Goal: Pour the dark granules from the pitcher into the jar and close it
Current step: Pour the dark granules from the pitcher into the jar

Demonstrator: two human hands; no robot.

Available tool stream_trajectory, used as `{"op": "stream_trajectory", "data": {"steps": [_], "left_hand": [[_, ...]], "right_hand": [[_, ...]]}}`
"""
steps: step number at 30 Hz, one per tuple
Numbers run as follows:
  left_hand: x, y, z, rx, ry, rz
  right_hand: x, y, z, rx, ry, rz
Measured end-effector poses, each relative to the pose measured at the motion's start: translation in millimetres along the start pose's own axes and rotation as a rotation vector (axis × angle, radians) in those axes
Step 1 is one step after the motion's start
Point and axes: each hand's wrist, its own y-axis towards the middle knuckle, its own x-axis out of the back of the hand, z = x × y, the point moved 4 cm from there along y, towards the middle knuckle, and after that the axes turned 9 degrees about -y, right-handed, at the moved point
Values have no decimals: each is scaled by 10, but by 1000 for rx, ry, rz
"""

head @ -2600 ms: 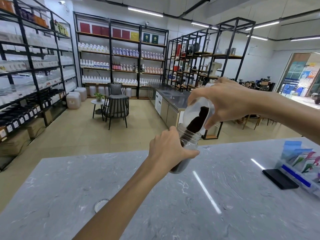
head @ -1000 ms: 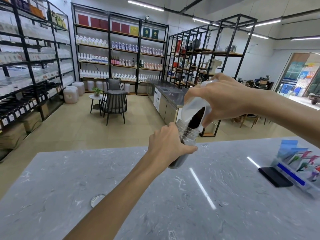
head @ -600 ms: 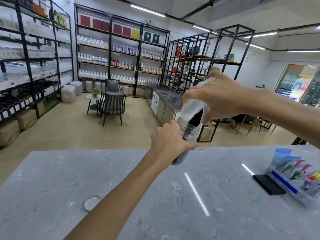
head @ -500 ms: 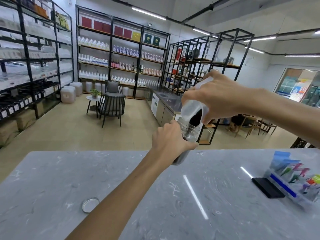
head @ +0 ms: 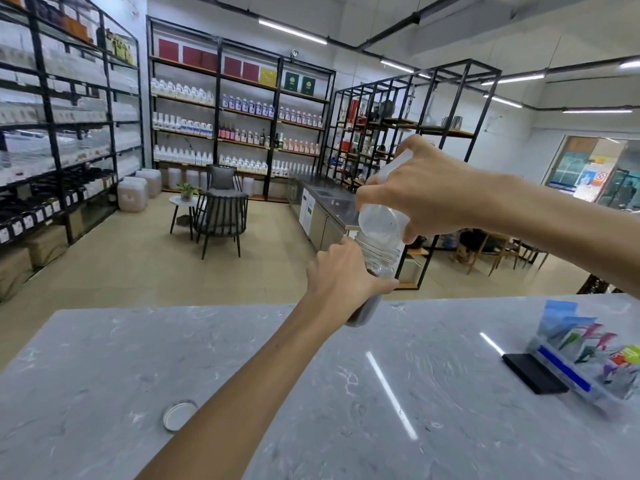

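Note:
My left hand [head: 341, 271] grips a clear jar [head: 379, 258] and holds it tilted above the grey marble counter [head: 433, 393]. Dark granules fill the jar's lower part. My right hand [head: 419, 192] holds a clear plastic pitcher [head: 379, 221] tipped mouth-down onto the jar's threaded opening. The pitcher looks almost empty, with only a few dark specks inside. The jar's round lid [head: 179, 415] lies flat on the counter at the near left, beside my left forearm.
A black flat pad [head: 533, 372] and a clear box of coloured packets [head: 588, 355] sit at the counter's right edge. Beyond the counter are shelving racks, a chair with a small table, and a steel cabinet.
The dark granules seen in the pitcher before have run down into the jar, leaving the pitcher nearly clear. Both hands kept their grips, and my view tilted slightly.

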Motion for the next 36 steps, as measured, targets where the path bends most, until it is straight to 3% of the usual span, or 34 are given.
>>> {"op": "stream_trajectory", "data": {"steps": [10,18,33,36], "left_hand": [[-83,-12,46,-1,-23,38],[-73,-34,156,11,-31,24],[10,-1,183,3,-2,21],[11,-9,184,3,13,33]], "right_hand": [[116,63,275,122,-240,66],[94,92,255,139,-201,131],[97,24,195,36,-170,-9],[43,34,251,93,-166,16]]}}
